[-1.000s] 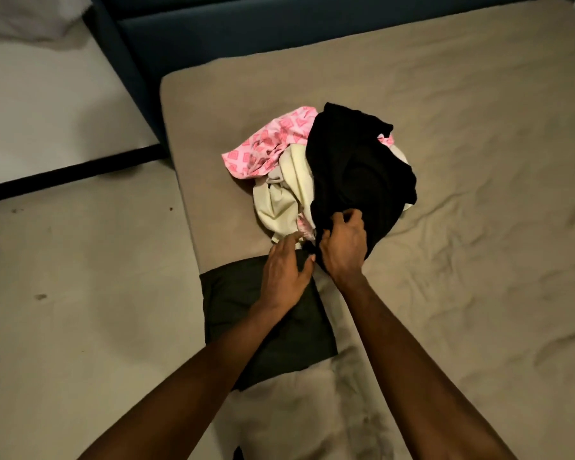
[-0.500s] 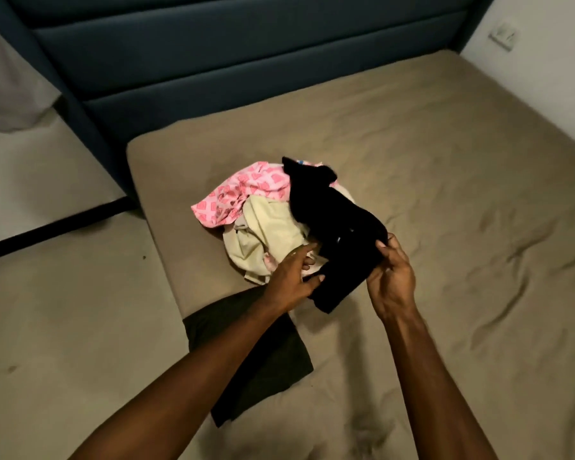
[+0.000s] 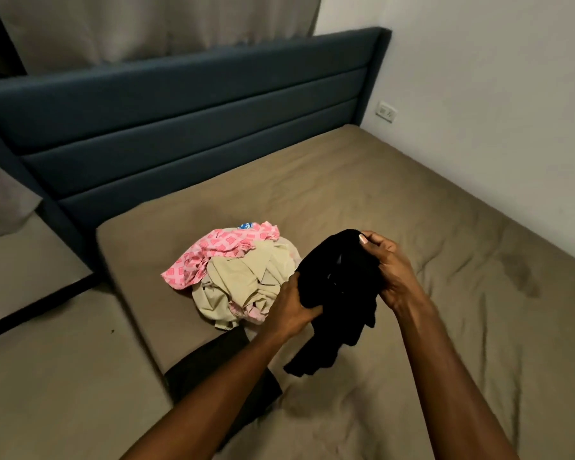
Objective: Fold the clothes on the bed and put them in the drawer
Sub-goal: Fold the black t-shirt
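Black garment [image 3: 339, 293] lifted off pile [image 3: 243, 277], apparently bunched between both hands' grip.

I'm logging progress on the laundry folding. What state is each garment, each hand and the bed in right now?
black garment: unfolded, bunched, held up off the pile by both hands
left hand: closed on the black garment
right hand: closed on the black garment
pink patterned garment: crumpled in the pile
cream garment: crumpled, unfolded
dark green garment: lying flat at the bed edge
bed: sheet wrinkled
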The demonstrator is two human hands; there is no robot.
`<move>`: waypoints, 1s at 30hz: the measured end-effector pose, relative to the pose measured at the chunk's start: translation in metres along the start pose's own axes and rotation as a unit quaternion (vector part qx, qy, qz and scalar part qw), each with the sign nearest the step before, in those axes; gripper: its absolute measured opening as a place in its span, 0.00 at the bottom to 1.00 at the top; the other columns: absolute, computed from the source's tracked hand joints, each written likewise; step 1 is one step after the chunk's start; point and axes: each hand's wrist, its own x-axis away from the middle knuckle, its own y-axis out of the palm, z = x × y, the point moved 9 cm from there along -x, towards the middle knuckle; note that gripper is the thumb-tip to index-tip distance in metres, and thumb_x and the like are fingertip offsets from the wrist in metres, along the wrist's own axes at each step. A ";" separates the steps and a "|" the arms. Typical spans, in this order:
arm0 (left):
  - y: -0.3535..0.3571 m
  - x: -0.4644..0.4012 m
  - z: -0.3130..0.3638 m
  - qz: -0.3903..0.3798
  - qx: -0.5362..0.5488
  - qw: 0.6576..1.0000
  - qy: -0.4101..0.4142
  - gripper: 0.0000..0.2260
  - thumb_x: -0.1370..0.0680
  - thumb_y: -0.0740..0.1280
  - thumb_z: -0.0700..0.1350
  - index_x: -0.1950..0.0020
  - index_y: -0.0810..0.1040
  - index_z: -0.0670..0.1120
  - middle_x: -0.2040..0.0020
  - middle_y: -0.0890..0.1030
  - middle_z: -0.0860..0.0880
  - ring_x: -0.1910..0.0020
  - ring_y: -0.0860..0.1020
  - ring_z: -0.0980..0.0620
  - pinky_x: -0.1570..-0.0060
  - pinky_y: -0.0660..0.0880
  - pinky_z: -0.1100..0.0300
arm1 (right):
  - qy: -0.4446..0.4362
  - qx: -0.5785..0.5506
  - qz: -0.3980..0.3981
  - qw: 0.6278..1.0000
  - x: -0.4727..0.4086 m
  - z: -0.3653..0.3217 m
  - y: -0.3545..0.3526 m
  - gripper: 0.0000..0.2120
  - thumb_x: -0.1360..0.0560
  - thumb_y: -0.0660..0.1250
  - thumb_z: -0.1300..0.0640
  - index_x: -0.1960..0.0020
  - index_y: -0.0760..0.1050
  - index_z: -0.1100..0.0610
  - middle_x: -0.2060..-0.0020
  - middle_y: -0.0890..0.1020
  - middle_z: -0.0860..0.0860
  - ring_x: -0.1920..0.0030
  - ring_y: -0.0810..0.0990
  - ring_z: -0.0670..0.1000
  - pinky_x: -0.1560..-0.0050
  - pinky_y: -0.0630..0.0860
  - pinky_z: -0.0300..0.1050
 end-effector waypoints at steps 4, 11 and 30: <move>-0.004 0.006 0.036 0.019 -0.026 0.999 0.039 0.32 0.32 0.74 0.56 0.30 0.74 0.46 0.37 0.78 0.49 0.38 0.76 0.52 0.39 0.73 0.57 | -0.005 -0.024 -0.040 0.999 0.034 -0.043 -0.010 0.15 0.26 0.73 0.67 0.41 0.75 0.64 0.57 0.84 0.57 0.59 0.85 0.54 0.54 0.83 0.47; -0.051 0.011 0.074 0.088 -0.134 0.985 0.068 0.05 0.26 0.69 0.42 0.55 0.83 0.43 0.60 0.85 0.45 0.60 0.82 0.47 0.62 0.71 0.57 | -0.017 0.146 0.065 0.987 0.076 -0.075 -0.075 0.12 0.32 0.73 0.76 0.54 0.80 0.62 0.62 0.84 0.57 0.64 0.83 0.54 0.59 0.82 0.46; -0.066 -0.025 0.252 0.119 -0.153 0.974 0.119 0.19 0.22 0.64 0.54 0.69 0.70 0.45 0.71 0.70 0.48 0.70 0.70 0.47 0.66 0.65 0.54 | -0.081 0.502 0.172 0.844 0.152 -0.089 -0.166 0.16 0.17 0.56 0.43 0.45 0.81 0.46 0.55 0.86 0.44 0.55 0.84 0.45 0.54 0.78 0.51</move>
